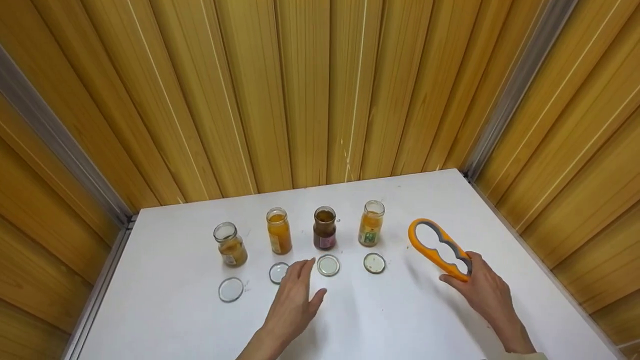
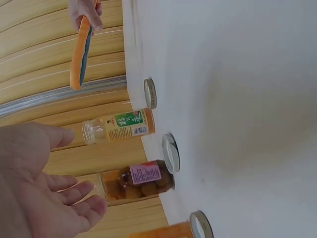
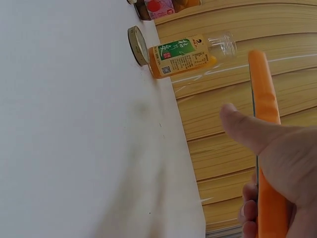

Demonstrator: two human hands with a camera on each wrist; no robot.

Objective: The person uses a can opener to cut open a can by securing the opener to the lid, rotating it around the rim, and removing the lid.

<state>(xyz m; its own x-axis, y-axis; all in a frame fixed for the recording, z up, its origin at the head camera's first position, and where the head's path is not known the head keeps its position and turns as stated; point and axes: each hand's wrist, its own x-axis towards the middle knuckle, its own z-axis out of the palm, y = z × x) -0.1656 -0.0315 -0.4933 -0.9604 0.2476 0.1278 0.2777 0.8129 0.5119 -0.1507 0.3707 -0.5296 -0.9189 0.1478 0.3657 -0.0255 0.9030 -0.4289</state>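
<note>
My right hand (image 1: 487,290) grips one end of an orange and grey multi-hole jar opener (image 1: 432,254), held above the table at the right. Over the table's middle my left hand (image 1: 295,300) hovers with nothing in it, thumb spread from relaxed fingers. Behind it stand open glass jars in a row: a pale yellow one (image 1: 233,251), an orange one (image 1: 279,234), a dark one with a pink label (image 1: 325,235) and a yellow one with a green label (image 1: 370,230). In the left wrist view, that hand's palm and fingers (image 2: 79,198) show beside the jars.
Loose lids lie before the jars: one at far left (image 1: 231,290), one partly behind the left hand (image 1: 278,273), one in the middle (image 1: 328,265) and one at right (image 1: 374,263). Wood-look panels (image 1: 310,100) enclose the white table (image 1: 165,320) at the back and sides.
</note>
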